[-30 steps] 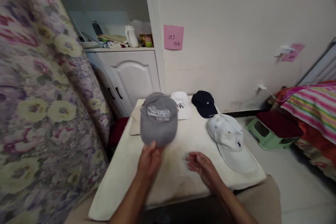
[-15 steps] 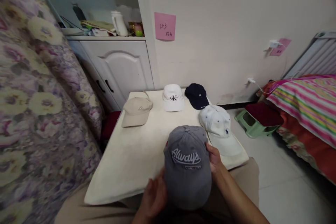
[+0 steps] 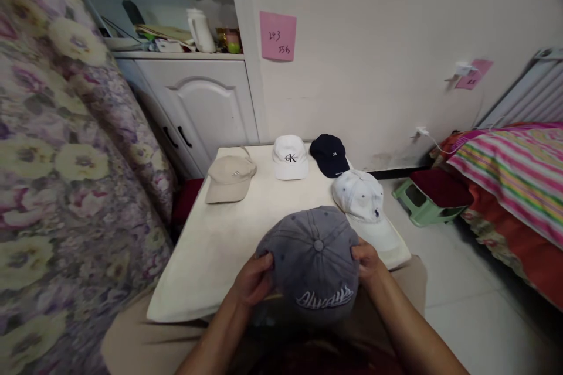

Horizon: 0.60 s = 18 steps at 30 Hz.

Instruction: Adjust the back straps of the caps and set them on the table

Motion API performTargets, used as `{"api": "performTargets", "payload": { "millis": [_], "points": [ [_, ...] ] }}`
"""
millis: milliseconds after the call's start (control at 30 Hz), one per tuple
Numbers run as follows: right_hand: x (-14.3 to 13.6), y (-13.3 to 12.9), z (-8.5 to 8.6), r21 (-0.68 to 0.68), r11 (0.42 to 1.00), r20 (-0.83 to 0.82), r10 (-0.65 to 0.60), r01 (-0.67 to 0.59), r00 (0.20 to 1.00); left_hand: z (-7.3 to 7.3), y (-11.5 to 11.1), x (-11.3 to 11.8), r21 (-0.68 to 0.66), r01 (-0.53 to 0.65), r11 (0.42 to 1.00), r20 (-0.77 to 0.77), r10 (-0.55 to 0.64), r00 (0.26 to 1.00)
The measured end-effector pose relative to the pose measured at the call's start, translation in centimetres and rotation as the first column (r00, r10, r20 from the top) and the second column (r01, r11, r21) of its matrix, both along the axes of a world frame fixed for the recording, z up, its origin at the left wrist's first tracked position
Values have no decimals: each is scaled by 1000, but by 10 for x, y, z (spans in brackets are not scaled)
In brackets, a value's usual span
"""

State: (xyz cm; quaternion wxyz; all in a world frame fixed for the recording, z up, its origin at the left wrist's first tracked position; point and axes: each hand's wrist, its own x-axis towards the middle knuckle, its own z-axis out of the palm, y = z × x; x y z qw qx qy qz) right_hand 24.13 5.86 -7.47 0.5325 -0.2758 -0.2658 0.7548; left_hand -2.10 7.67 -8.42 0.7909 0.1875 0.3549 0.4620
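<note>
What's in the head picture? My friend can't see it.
Left hand and right hand hold a gray cap by its sides. A beige cap, a white cap, a navy cap and a pale cap rest on a table.

The grey cap [image 3: 310, 263] is held tilted at near centre, crown uppermost, white "Always" lettering on its near side.

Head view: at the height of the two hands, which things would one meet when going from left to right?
Curtain → left hand → gray cap → right hand → bed.
</note>
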Motion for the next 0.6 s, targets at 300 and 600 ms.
{"api": "performTargets", "payload": {
  "millis": [300, 600],
  "points": [
    [4, -14, -15, -65, 981, -28, -187, 185, 982, 7, -10, 1, -52, 68, 996, 137, -61, 989],
    [-11, -24, -22, -24, 999, 6, -39, 39, 999, 3, -10, 5, 5, 32, 999, 204, -33, 978]
  ]
}}
